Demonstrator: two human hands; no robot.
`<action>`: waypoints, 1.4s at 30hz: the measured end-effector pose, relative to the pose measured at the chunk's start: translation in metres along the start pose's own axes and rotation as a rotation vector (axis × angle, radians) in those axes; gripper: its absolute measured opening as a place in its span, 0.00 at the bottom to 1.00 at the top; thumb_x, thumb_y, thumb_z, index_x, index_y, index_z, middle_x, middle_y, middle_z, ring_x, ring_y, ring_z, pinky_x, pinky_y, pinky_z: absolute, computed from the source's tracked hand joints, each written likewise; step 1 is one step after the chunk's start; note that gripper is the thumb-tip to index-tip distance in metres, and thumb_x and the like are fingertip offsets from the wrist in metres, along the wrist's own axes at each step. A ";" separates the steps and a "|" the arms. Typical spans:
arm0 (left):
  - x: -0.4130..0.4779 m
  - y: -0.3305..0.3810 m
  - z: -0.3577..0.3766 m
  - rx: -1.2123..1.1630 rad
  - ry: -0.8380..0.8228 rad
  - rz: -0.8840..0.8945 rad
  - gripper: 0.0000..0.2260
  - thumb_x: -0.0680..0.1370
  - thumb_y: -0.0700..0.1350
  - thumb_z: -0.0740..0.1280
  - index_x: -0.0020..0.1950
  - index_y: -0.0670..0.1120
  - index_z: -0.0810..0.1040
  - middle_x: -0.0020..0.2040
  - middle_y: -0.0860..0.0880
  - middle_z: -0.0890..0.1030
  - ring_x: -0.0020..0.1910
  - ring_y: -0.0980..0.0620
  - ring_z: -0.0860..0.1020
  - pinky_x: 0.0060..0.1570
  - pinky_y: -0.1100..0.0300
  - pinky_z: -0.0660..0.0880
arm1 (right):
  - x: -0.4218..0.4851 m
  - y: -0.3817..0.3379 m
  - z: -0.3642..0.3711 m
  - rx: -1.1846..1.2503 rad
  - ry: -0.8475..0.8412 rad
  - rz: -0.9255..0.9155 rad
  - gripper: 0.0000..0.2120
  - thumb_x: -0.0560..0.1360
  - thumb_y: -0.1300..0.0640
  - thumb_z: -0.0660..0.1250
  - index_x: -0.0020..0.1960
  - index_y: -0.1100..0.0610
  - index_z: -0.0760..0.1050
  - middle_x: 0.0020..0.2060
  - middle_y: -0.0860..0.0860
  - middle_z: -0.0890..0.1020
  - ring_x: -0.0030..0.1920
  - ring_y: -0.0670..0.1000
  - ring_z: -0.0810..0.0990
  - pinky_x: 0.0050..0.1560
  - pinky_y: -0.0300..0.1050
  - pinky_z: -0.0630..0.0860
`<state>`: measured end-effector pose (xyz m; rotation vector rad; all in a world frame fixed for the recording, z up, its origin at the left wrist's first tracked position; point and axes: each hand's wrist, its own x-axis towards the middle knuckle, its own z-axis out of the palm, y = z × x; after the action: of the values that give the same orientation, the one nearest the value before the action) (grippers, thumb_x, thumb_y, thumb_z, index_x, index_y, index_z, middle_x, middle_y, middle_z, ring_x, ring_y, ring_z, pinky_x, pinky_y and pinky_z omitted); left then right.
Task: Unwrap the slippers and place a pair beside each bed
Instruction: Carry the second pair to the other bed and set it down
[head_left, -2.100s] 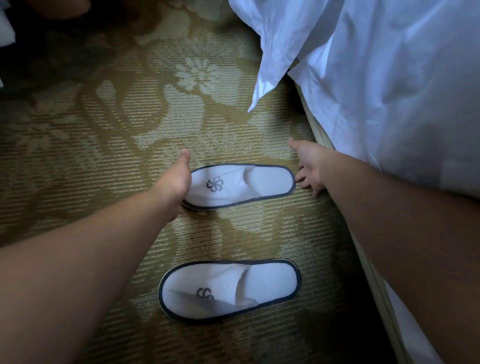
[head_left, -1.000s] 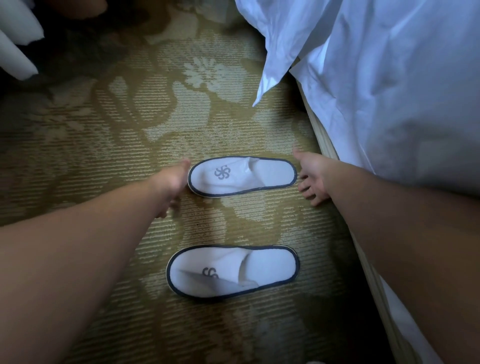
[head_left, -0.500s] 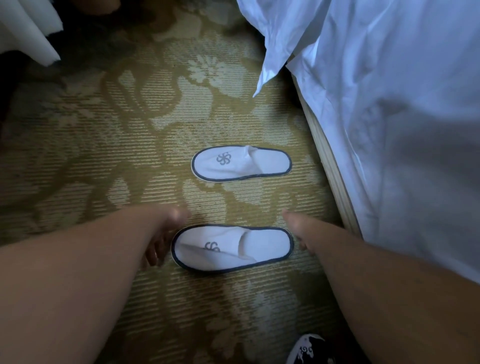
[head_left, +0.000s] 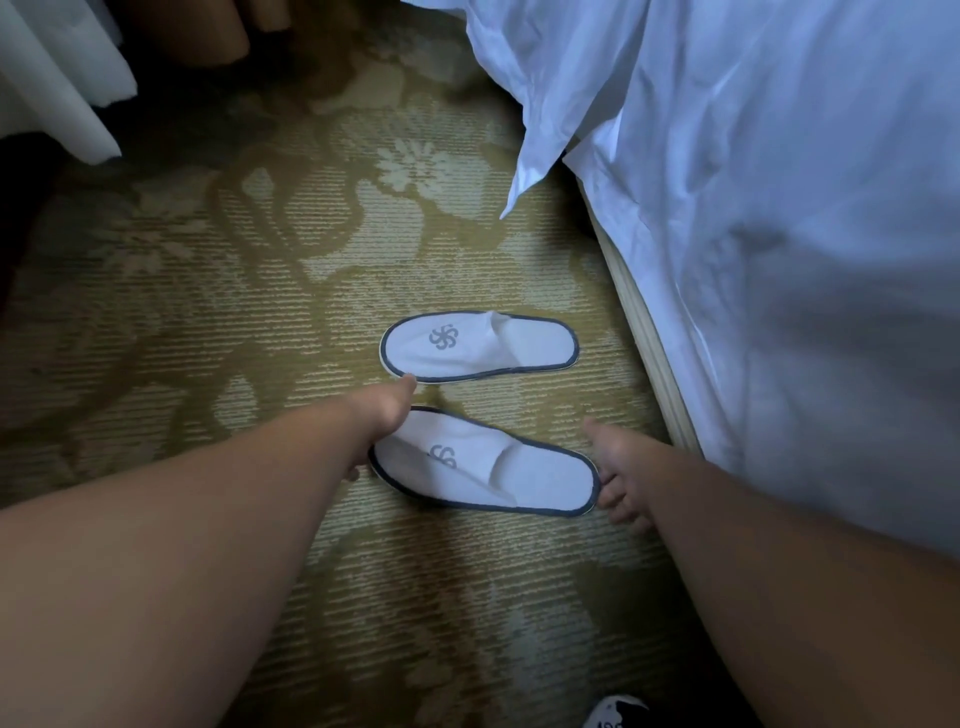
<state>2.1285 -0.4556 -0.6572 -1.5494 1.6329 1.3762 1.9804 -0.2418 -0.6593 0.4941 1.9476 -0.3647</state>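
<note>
Two white slippers with dark trim and a grey swirl logo lie on the patterned carpet beside the bed. The far slipper lies flat, toe to the left. The near slipper sits just below it, slightly slanted. My left hand wraps over the near slipper's toe end, its thumb pointing toward the far slipper's rim. At the heel end, the fingertips of my right hand touch the slipper's edge while its thumb stands apart. Both forearms fill the lower frame.
White bedding hangs down the bed's side on the right, with a corner of sheet dangling over the carpet. A white curtain hangs at the top left. A black-and-white shoe shows at the bottom edge.
My hands left the far slipper and came to the near one. The near slipper has since shifted up close to the far slipper and turned slightly.
</note>
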 end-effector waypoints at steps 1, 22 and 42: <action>0.001 0.001 0.003 -0.041 0.003 0.008 0.34 0.80 0.69 0.50 0.79 0.49 0.63 0.77 0.40 0.66 0.68 0.35 0.71 0.59 0.43 0.72 | 0.004 -0.001 -0.003 0.023 0.018 -0.008 0.41 0.77 0.30 0.50 0.74 0.63 0.62 0.66 0.64 0.73 0.63 0.64 0.74 0.53 0.58 0.69; 0.045 0.018 0.022 -0.259 0.036 0.047 0.35 0.81 0.67 0.49 0.79 0.44 0.64 0.81 0.43 0.61 0.77 0.40 0.62 0.73 0.44 0.60 | 0.031 -0.051 -0.037 0.008 -0.097 -0.024 0.50 0.71 0.25 0.49 0.75 0.65 0.58 0.73 0.64 0.66 0.72 0.64 0.65 0.69 0.67 0.58; 0.043 0.027 0.024 -0.318 0.044 0.049 0.36 0.80 0.69 0.48 0.79 0.46 0.62 0.80 0.43 0.63 0.77 0.41 0.63 0.74 0.42 0.60 | 0.033 -0.091 -0.042 -0.037 -0.073 -0.095 0.52 0.69 0.24 0.51 0.77 0.63 0.54 0.75 0.64 0.61 0.75 0.63 0.60 0.71 0.66 0.56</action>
<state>2.0875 -0.4572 -0.6944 -1.7348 1.5424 1.7047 1.8904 -0.2957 -0.6691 0.3603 1.9076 -0.4010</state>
